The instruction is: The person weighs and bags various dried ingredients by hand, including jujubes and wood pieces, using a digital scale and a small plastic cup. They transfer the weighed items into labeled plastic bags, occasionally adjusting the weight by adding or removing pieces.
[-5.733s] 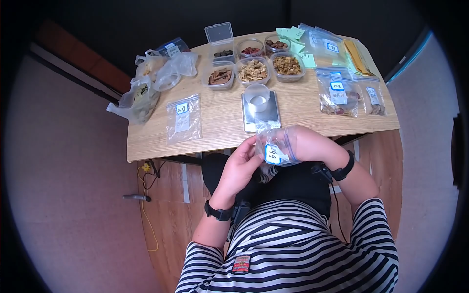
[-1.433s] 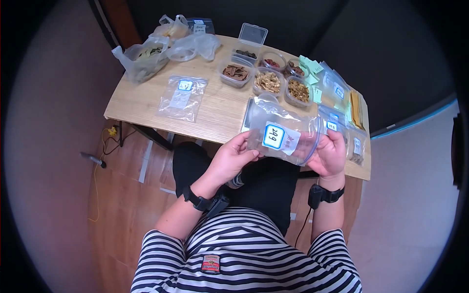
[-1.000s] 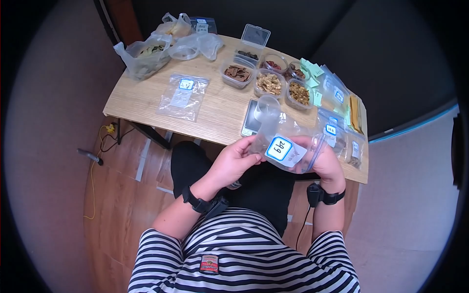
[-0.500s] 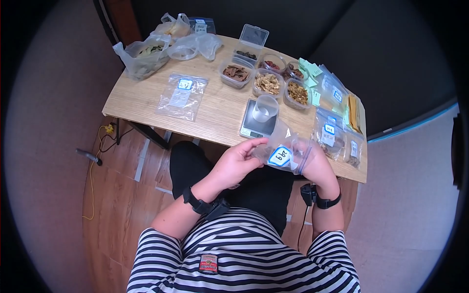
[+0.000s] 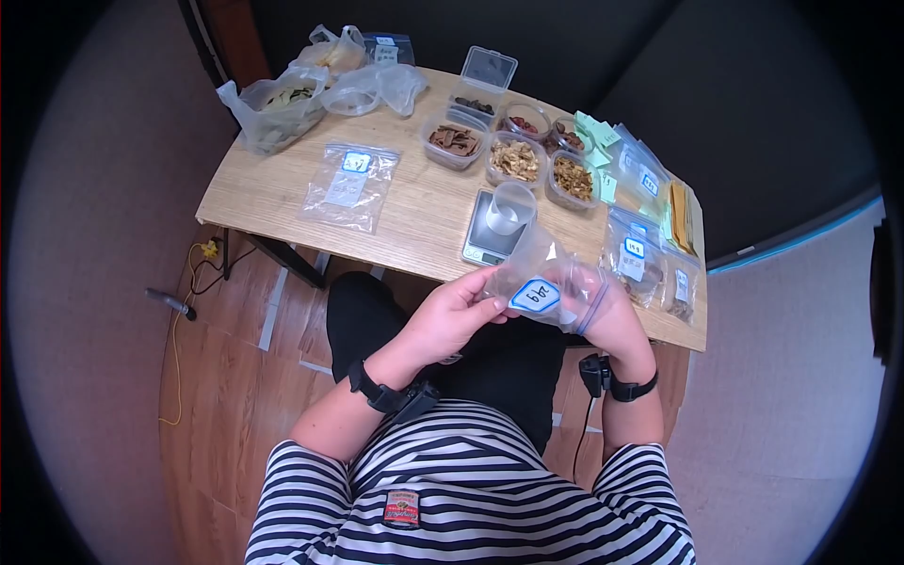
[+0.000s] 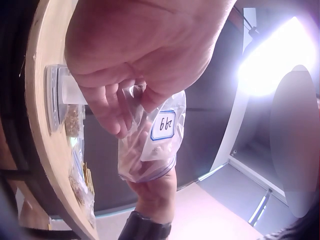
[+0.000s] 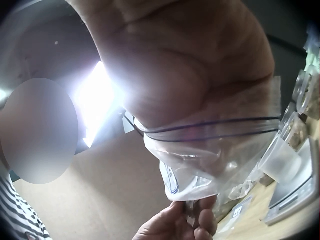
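Observation:
A clear zip bag with a blue-bordered label reading 29g [image 5: 535, 295] is held in front of the table edge. The left hand [image 5: 444, 322] pinches its closed end between thumb and fingers, also seen in the left wrist view [image 6: 145, 50]. Inside the bag's mouth is the right hand [image 5: 617, 318], its fingers showing blurred through the plastic; the zip strip crosses its palm in the right wrist view [image 7: 190, 75]. Just beyond the bag, a translucent cup [image 5: 511, 209] stands on a digital scale [image 5: 482, 243].
Several tubs of dried pieces [image 5: 454, 141] stand behind the scale. A flat labelled zip bag [image 5: 325, 209] lies left, with plastic carrier bags [image 5: 273, 122] behind it. Filled zip bags [image 5: 633, 273], green notes [image 5: 603, 132] and brown envelopes [image 5: 686, 217] lie right.
Since about a second and a half ago, the right hand has gone from the bag's mouth, fingers raised, to deeper inside. The bag has tilted and moved slightly nearer the body, uncovering the scale and cup.

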The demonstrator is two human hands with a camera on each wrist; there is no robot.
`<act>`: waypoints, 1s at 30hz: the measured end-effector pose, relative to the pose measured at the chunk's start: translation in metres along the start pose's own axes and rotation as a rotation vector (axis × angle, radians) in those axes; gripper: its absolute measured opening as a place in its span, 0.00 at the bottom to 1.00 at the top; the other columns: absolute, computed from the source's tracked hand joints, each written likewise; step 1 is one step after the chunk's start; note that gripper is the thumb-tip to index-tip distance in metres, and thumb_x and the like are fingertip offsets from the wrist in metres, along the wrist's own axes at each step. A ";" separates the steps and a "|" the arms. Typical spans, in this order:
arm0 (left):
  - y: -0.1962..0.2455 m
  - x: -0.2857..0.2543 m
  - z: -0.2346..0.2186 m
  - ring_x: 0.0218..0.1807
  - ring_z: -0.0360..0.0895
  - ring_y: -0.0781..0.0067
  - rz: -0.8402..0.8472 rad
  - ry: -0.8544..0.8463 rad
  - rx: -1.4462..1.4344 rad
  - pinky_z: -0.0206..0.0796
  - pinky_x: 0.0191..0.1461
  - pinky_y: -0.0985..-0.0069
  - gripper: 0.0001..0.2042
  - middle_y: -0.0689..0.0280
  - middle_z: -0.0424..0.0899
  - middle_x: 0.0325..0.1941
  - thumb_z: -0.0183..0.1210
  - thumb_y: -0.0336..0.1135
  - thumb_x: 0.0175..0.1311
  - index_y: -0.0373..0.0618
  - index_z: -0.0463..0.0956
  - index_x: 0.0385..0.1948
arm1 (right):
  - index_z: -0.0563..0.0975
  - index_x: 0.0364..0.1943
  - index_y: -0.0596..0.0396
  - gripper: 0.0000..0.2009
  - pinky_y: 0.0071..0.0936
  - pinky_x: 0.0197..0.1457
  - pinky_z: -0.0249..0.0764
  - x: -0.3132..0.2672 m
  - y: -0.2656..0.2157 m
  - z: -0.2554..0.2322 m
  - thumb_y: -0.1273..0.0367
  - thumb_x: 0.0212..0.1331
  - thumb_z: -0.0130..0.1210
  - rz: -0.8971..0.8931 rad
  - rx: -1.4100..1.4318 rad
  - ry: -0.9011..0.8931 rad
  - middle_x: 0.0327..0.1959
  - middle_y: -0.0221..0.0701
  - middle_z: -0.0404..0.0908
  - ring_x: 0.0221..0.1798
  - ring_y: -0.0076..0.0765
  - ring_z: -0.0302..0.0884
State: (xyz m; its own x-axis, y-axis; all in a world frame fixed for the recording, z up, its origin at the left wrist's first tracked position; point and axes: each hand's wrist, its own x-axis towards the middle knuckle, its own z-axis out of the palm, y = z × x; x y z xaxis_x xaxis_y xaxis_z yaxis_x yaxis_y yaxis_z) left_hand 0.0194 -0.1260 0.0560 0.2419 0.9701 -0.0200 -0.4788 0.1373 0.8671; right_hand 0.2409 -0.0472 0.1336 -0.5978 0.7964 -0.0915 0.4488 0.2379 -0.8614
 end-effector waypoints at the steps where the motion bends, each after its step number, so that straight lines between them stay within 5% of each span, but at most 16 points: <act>1: 0.000 0.000 -0.001 0.53 0.80 0.79 -0.024 -0.027 0.043 0.72 0.58 0.79 0.20 0.66 0.82 0.54 0.52 0.29 0.76 0.39 0.67 0.67 | 0.82 0.48 0.60 0.17 0.26 0.48 0.76 0.001 0.002 0.001 0.62 0.64 0.63 -0.019 0.008 0.008 0.41 0.30 0.84 0.43 0.27 0.80; 7: -0.005 -0.001 -0.002 0.52 0.77 0.83 -0.003 -0.086 0.138 0.70 0.58 0.79 0.21 0.69 0.82 0.52 0.53 0.31 0.76 0.40 0.67 0.69 | 0.83 0.47 0.57 0.11 0.27 0.44 0.76 0.004 -0.004 0.009 0.68 0.63 0.61 -0.062 0.066 -0.116 0.36 0.34 0.84 0.37 0.29 0.81; 13: -0.005 -0.002 0.001 0.51 0.76 0.84 0.002 -0.034 0.154 0.69 0.57 0.81 0.21 0.70 0.82 0.51 0.55 0.31 0.75 0.39 0.69 0.67 | 0.82 0.51 0.57 0.17 0.27 0.47 0.75 0.004 0.001 0.010 0.63 0.63 0.61 0.040 -0.017 -0.112 0.39 0.29 0.84 0.41 0.26 0.80; 20: -0.003 -0.001 0.002 0.49 0.76 0.85 0.002 -0.015 0.209 0.69 0.55 0.82 0.20 0.70 0.83 0.49 0.55 0.29 0.74 0.38 0.71 0.66 | 0.82 0.48 0.58 0.15 0.26 0.45 0.74 0.006 0.003 0.013 0.63 0.63 0.63 -0.039 0.051 -0.108 0.37 0.30 0.83 0.38 0.25 0.78; 30: -0.009 0.000 -0.002 0.53 0.78 0.83 -0.022 0.005 0.232 0.70 0.59 0.80 0.19 0.69 0.83 0.53 0.56 0.31 0.75 0.37 0.72 0.64 | 0.82 0.44 0.58 0.12 0.31 0.40 0.77 0.006 -0.003 0.016 0.65 0.62 0.62 -0.099 -0.141 -0.086 0.32 0.40 0.84 0.33 0.38 0.83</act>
State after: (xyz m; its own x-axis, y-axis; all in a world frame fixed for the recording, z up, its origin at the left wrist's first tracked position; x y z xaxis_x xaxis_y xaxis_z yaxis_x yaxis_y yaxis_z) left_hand 0.0223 -0.1273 0.0475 0.2455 0.9685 -0.0420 -0.2662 0.1090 0.9577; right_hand 0.2252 -0.0521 0.1272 -0.6955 0.7162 -0.0578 0.4704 0.3931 -0.7901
